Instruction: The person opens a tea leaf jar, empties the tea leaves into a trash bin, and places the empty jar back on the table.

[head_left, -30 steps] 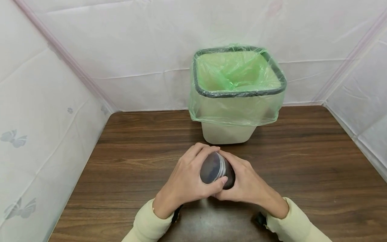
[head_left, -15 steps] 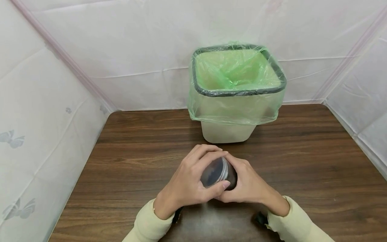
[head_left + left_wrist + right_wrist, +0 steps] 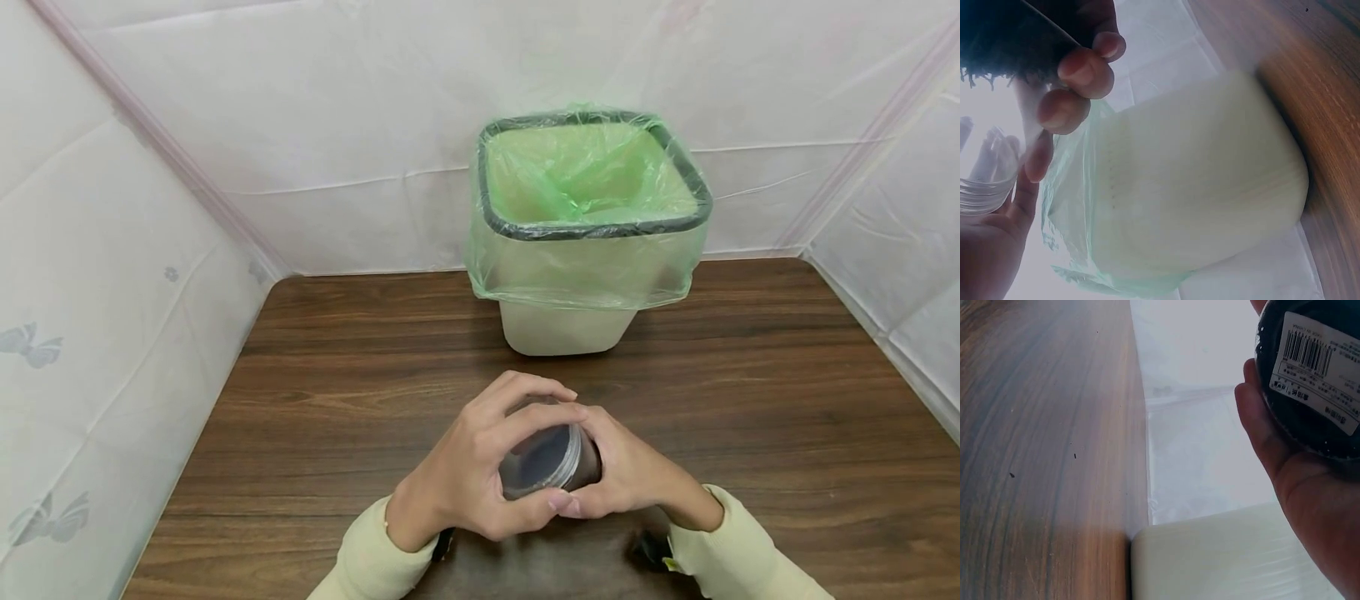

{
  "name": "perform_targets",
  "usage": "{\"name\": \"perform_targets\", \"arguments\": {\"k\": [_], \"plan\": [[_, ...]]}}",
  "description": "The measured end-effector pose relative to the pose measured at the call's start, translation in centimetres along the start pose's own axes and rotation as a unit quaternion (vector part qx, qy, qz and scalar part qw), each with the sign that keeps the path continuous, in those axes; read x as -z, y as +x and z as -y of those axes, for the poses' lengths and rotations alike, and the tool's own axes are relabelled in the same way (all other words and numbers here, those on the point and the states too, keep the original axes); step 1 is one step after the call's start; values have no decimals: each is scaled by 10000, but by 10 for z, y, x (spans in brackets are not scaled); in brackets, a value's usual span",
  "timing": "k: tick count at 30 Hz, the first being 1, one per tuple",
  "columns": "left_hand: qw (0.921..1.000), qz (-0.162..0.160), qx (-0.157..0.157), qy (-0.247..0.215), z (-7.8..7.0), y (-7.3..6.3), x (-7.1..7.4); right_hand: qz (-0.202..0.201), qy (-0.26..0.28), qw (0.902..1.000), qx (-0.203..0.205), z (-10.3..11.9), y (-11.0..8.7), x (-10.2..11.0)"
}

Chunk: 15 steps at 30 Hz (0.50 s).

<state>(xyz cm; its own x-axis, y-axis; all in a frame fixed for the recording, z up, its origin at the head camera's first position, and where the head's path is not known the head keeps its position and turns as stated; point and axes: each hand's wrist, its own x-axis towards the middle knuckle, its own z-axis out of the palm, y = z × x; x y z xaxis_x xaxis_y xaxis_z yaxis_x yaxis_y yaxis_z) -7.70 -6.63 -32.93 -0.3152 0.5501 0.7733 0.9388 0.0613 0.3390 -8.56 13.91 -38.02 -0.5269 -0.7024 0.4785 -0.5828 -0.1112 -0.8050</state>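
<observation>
Both hands hold a clear jar with dark, stringy contents above the table, tilted with its clear end to the left in the head view. My left hand (image 3: 476, 471) curls its fingers and thumb round the clear, ridged end of the jar (image 3: 542, 462). Round the darker end my right hand (image 3: 633, 467) grips from the other side. The ridged clear part (image 3: 988, 187) shows in the left wrist view; whether it sits loose cannot be told. A white barcode label (image 3: 1319, 372) is on the dark base in the right wrist view.
Behind the hands stands a cream bin (image 3: 570, 329) with a dark rim and a green bag liner (image 3: 592, 187) folded over it. The brown wooden table (image 3: 787, 375) is bordered by white sheet walls (image 3: 337, 125) at the back and sides.
Both hands and the jar have moved towards the person and slightly right. The left fingers have shifted over the clear end, with a wider gap between them. The bin has not moved.
</observation>
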Motion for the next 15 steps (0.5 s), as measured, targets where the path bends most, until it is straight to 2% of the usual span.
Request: {"name": "perform_targets", "arguments": {"k": [10, 15], "plan": [[9997, -163, -131, 99, 1, 1, -2, 94, 233, 9995, 172, -2, 2, 0], [9995, -267, -39, 162, 2, 0, -4, -48, 33, 9998, 212, -3, 2, 0]]}}
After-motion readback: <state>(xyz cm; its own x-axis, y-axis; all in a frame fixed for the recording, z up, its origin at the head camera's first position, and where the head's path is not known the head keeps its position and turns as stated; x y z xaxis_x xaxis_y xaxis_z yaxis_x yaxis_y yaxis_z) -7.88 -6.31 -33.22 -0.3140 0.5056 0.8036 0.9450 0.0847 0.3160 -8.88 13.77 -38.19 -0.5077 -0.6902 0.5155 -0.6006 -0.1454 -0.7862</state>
